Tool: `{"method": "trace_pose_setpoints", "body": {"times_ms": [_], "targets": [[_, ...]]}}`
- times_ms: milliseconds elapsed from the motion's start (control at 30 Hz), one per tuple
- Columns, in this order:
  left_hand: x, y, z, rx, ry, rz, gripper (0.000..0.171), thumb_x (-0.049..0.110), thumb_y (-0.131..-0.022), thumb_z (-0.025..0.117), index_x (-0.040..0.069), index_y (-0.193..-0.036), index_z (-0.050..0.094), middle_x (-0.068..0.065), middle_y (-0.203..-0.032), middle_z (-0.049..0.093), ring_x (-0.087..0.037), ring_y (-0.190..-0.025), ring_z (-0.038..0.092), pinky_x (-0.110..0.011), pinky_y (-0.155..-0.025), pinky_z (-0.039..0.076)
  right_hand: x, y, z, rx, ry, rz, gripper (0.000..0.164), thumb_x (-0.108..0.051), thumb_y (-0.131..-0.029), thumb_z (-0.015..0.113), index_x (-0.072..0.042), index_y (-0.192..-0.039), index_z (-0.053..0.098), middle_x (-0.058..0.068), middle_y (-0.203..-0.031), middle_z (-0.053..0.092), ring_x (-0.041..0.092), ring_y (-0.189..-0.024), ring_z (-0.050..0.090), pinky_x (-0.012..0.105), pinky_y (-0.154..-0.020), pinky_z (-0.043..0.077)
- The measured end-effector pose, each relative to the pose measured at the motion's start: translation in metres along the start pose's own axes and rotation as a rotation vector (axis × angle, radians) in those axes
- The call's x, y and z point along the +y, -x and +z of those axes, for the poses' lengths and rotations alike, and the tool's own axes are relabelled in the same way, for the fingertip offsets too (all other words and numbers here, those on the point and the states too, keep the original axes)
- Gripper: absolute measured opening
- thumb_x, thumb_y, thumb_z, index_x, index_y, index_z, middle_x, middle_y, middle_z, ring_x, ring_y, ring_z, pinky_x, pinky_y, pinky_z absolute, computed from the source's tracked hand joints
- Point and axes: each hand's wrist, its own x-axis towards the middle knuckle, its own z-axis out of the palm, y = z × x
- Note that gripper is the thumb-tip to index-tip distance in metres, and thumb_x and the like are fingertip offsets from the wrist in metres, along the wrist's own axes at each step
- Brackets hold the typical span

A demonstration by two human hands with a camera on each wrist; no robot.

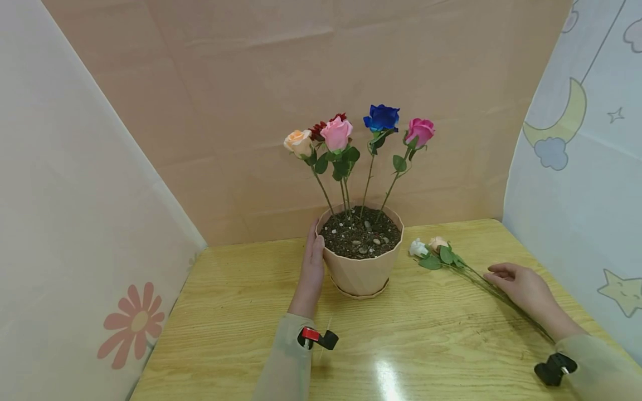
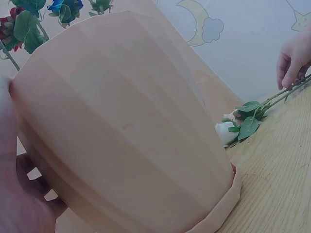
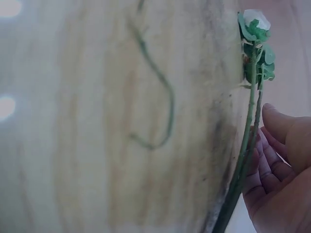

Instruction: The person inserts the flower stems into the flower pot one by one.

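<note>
A beige flowerpot (image 1: 358,273) of dark soil stands on the table, holding several upright artificial roses: peach (image 1: 298,143), pink (image 1: 336,133), blue (image 1: 382,118) and magenta (image 1: 420,131), with a dark red flower (image 1: 317,132) partly hidden behind. Against the pot's left side rests my left hand (image 1: 313,267), fingers extended along the wall and thumb near the rim. A white rose (image 1: 418,248) and a peach rose (image 1: 438,243) lie to the right of the pot. My right hand (image 1: 524,287) is at their stems (image 3: 250,126), fingers loosely bent, thumb apart from the fingers in the right wrist view.
Under the pot is a matching saucer (image 1: 360,294) on the wood-grain table (image 1: 241,334). A beige cloth (image 1: 241,111) hangs close behind, with patterned white sheets (image 1: 75,195) at both sides. Faint dark smudges mark the tabletop near the lying stems.
</note>
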Motion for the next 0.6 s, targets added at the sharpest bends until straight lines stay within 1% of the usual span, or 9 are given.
{"method": "trace_pose_setpoints", "body": {"times_ms": [200, 367, 500, 600], "targets": [[0.0008, 0.0006, 0.0002, 0.0, 0.002, -0.011, 0.055, 0.054, -0.12, 0.032, 0.048, -0.174, 0.022, 0.007, -0.182, 0.015, -0.028, -0.168, 0.01, -0.065, -0.132, 0.012, 0.006, 0.0014, 0.002, -0.017, -0.004, 0.019, 0.051, -0.034, -0.113, 0.067, 0.013, -0.133, 0.069, 0.037, -0.125, 0.071, 0.058, -0.112, 0.067, 0.067, -0.087, 0.055], [0.0005, 0.0001, 0.0002, 0.001, -0.004, -0.011, 0.056, 0.054, -0.12, 0.032, 0.048, -0.175, 0.021, 0.006, -0.183, 0.014, -0.029, -0.168, 0.01, -0.066, -0.131, 0.013, 0.0068, 0.0013, 0.0027, -0.02, -0.007, 0.011, 0.049, -0.035, -0.113, 0.067, 0.009, -0.132, 0.072, 0.033, -0.122, 0.073, 0.055, -0.11, 0.069, 0.067, -0.086, 0.056], [0.0007, -0.0004, 0.0006, 0.004, -0.007, -0.008, 0.055, 0.052, -0.121, 0.032, 0.049, -0.174, 0.021, 0.007, -0.183, 0.014, -0.029, -0.168, 0.011, -0.066, -0.131, 0.014, 0.0058, 0.0001, -0.0016, -0.059, -0.018, 0.012, 0.047, -0.036, -0.112, 0.068, 0.008, -0.13, 0.074, 0.031, -0.121, 0.075, 0.05, -0.106, 0.071, 0.063, -0.084, 0.058], [0.001, -0.0003, 0.0007, 0.002, -0.006, -0.003, 0.054, 0.051, -0.121, 0.032, 0.049, -0.174, 0.021, 0.007, -0.182, 0.015, -0.029, -0.168, 0.012, -0.065, -0.131, 0.014, 0.0052, -0.0006, -0.0036, -0.106, -0.024, 0.016, 0.047, -0.036, -0.111, 0.07, 0.007, -0.131, 0.074, 0.028, -0.122, 0.075, 0.043, -0.103, 0.073, 0.054, -0.081, 0.06]]}}
